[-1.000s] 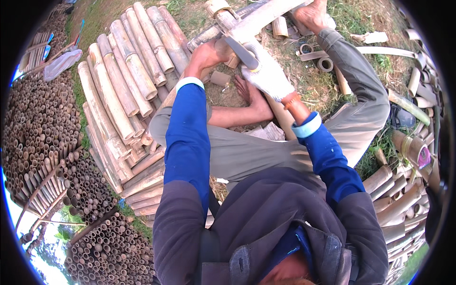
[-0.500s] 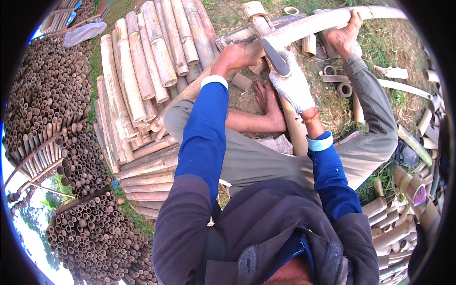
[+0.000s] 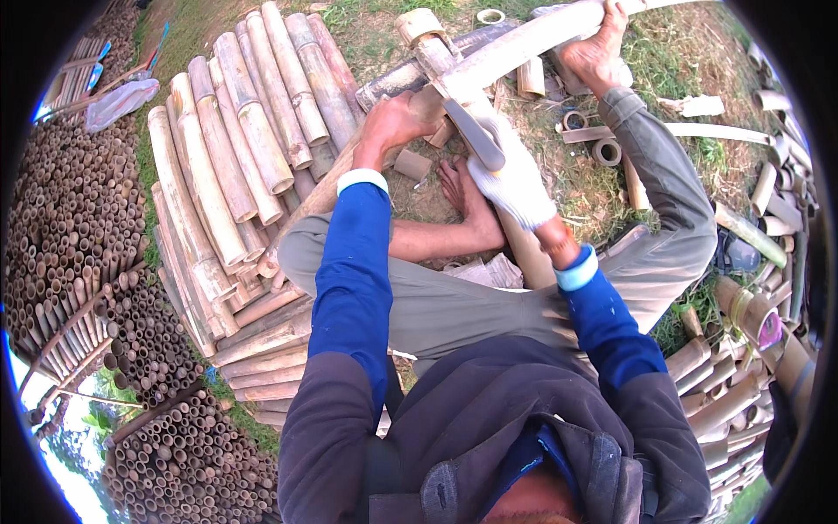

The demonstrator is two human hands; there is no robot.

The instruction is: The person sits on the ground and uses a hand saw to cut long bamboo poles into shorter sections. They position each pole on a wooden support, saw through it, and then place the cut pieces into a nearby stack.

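Observation:
A long pale bamboo pole (image 3: pixel 537 51) slants across in front of me, from beside my left knee up to the far right. My bare left hand (image 3: pixel 393 127) is closed around it, left of the middle. My right hand (image 3: pixel 515 175), in a white knitted glove, grips the dark grey handle (image 3: pixel 474 138) of what looks like a hand saw; its handle end hangs toward me. The tool meets the pole just right of my left hand, and its blade is hard to make out. My raised right foot (image 3: pixel 598 52) presses on the pole's far part.
An upright bamboo post (image 3: pixel 421 28) stands behind the pole. Cut bamboo lengths (image 3: pixel 231 148) lie stacked at left, beyond which are large piles of bamboo tubes (image 3: pixel 78 183). Short offcuts (image 3: pixel 606 153) lie on the grass. More bamboo pieces (image 3: pixel 724 410) are heaped at lower right.
The whole view has shifted, so most things sit farther left and slightly higher or lower. The tool's handle has come nearer to me relative to the pole; my left hand still holds the pole.

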